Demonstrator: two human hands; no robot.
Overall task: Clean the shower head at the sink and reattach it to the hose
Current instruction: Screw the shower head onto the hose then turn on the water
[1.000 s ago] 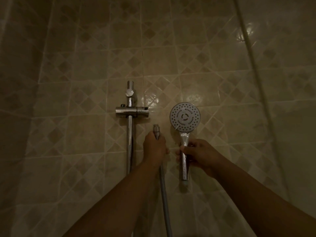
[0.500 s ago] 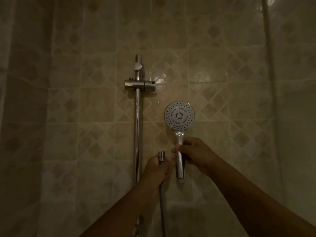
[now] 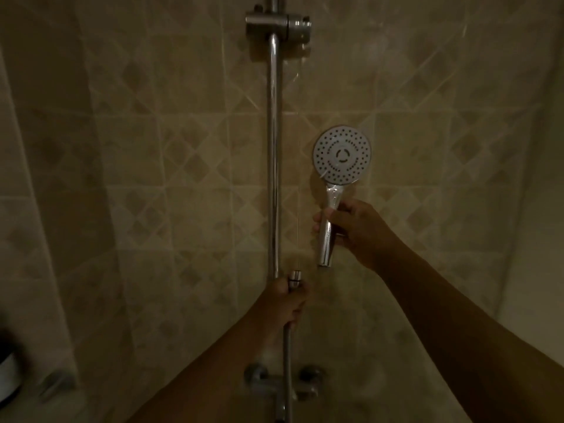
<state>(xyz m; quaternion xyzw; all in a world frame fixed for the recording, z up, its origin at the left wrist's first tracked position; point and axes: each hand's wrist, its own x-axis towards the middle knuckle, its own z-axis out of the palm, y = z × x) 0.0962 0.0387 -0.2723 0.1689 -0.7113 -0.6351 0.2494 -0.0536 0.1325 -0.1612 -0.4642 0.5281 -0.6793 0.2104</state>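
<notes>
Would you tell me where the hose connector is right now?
Head view, lower centre: the hose connector sticks up from the left hand, right of the slide rail.

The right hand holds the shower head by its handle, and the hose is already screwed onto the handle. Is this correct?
Not quite. In the head view the right hand holds the shower head by its handle, but the hose is not yet attached: the left hand grips its end, apart from the handle.

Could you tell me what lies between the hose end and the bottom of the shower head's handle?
Only bare tiled wall shows there in the head view; the hose end and the shower head handle are apart.
</notes>
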